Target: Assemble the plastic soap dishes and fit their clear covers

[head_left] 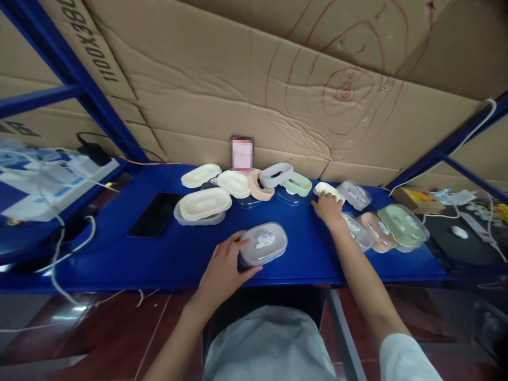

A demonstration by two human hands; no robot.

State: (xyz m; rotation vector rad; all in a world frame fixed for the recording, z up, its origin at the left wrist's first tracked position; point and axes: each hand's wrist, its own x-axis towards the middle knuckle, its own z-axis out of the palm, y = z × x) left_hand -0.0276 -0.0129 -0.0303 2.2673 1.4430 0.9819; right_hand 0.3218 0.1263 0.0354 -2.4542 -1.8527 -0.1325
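My left hand (pixel 227 263) holds a lidded grey box (pixel 264 243) with a clear cover and a round label, near the front edge of the blue table (pixel 166 264). Its fingers lie on the box's left side and the thumb along the front. At the back right, my right hand (pixel 328 207) has its fingers on a small cream piece (pixel 326 190); the fingertips partly cover it. Beside that hand are a clear-lidded grey box (pixel 354 194) behind and another grey box (pixel 357 231), a pink box (pixel 378 230) and a green box (pixel 404 225) to the right.
Cream trays (pixel 205 205) lie at the left-centre. A pink ring (pixel 261 186), grey ring (pixel 277 173) and green ring (pixel 298 184) sit near the cardboard wall (pixel 198 106). A black phone (pixel 155 214) lies left; an upright screen (pixel 242 154) leans at the back.
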